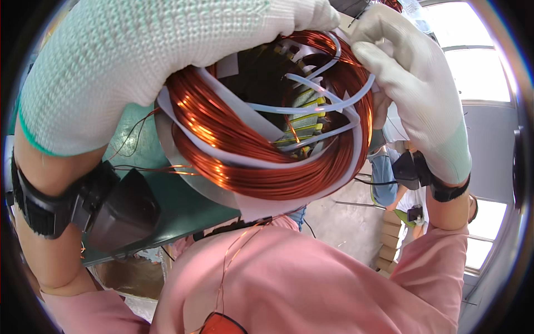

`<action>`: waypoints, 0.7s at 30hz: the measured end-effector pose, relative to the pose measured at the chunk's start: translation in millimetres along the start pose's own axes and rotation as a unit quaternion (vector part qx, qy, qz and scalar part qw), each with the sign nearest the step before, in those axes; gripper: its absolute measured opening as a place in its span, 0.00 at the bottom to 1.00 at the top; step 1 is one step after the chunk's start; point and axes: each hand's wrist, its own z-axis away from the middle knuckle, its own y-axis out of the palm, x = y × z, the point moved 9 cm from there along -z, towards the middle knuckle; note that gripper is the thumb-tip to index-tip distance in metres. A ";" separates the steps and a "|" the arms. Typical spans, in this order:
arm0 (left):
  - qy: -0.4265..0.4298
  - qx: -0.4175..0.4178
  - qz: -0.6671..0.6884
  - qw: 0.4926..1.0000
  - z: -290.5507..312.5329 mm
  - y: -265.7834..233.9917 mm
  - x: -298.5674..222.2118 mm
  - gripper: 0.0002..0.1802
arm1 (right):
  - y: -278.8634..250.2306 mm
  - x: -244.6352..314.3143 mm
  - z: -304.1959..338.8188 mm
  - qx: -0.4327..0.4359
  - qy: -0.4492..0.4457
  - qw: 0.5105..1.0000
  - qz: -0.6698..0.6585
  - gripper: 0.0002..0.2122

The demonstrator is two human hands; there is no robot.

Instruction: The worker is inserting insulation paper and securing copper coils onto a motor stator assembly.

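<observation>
A motor stator wound with thick bundles of copper wire (239,175) faces me. White insulating paper (261,209) lines and edges the windings. Milky-clear sleeving tubes (311,109) loop across its opening, over grey slots with yellow wedges (311,125). My left hand (239,30), in a white knitted glove, arches over the far left of the coil. Its fingers bend together at the far rim; part lies outside the picture. Beside the far right rim, my gloved right hand (409,69) has thumb and fingers curled in a pinch. What either hand pinches is hidden.
The stator stands over a green tabletop (183,206). Thin copper leads (225,267) trail toward me to an orange-red object (222,324). Black modules (125,211) are strapped to both wrists. Another person (384,181), tan stacked blocks (389,239) and windows are at right.
</observation>
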 end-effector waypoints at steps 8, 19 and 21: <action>-0.022 -0.004 0.040 0.999 -5.1 38.0 15.7 0.18 | -4.0 -20.3 9.0 -0.048 -0.094 0.989 -0.105 0.05; -0.052 -0.113 0.250 0.960 23.2 28.3 35.6 0.19 | 0.4 24.1 -44.3 0.039 -0.384 0.922 0.024 0.08; -0.065 -0.113 0.316 0.940 21.3 31.4 38.0 0.19 | 0.9 33.1 -53.6 0.022 -0.429 0.901 0.050 0.07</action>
